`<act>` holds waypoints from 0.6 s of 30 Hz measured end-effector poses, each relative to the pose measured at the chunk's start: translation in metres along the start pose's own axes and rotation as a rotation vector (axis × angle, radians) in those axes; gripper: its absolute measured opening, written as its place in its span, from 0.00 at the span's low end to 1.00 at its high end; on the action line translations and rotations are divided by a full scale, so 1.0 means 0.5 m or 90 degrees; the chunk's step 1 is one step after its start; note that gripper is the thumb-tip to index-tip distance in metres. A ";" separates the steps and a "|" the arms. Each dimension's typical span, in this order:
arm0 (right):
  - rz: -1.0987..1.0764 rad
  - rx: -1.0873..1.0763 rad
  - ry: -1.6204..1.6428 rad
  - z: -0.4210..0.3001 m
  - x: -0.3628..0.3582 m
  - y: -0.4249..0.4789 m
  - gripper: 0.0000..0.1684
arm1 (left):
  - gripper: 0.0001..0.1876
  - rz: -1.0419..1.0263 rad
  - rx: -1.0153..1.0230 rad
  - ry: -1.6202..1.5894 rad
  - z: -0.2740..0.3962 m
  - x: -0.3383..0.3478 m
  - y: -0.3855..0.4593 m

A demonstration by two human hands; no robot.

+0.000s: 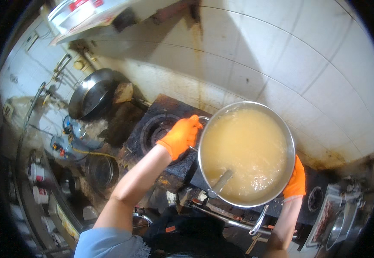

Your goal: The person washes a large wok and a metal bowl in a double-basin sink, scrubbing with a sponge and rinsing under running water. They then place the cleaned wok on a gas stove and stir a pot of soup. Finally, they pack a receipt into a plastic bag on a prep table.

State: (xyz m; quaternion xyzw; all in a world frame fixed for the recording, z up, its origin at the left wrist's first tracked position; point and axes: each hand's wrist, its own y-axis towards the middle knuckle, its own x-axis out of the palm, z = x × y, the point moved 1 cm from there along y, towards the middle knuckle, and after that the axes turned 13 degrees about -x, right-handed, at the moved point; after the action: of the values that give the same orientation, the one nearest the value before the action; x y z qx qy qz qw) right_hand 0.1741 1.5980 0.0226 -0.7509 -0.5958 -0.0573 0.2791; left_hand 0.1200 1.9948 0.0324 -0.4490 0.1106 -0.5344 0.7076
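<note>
A large round stainless-steel pot (pixel 291 145), full of cloudy yellow-brown liquid (pixel 245 151), is in front of me. My left hand (pixel 181 137), in an orange glove, grips the loop handle (pixel 203 119) on the pot's left side. My right hand (pixel 296 180), also in an orange glove, holds the pot's right side; its fingertips and any handle there are hidden. A grey metal utensil handle (pixel 222 182) rests against the near rim and dips into the liquid, its lower end hidden.
A black gas burner (pixel 161 130) lies left of the pot, against the tiled wall (pixel 271 42). Farther left are a dark wok (pixel 93 93) and gas cylinders (pixel 77 132). A metal rail (pixel 232 222) and metal handle (pixel 259 221) are nearer me; a tray (pixel 325 209) stands at right.
</note>
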 end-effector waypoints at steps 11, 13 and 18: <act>-0.073 0.004 0.029 0.064 0.120 -0.159 0.15 | 0.15 0.049 0.051 -0.034 -0.051 -0.170 -0.107; -0.001 -0.050 -0.047 0.083 0.205 -0.213 0.15 | 0.15 0.053 0.038 -0.034 -0.045 -0.224 -0.128; -0.098 0.045 0.009 0.134 0.265 -0.234 0.13 | 0.14 0.067 0.070 -0.059 0.012 -0.341 -0.177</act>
State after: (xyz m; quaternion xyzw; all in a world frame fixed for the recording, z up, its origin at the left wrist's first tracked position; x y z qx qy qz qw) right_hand 0.0866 1.7607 0.0631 -0.6918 -0.6517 -0.0628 0.3045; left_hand -0.0034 2.1413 0.0474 -0.4270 0.0717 -0.4805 0.7627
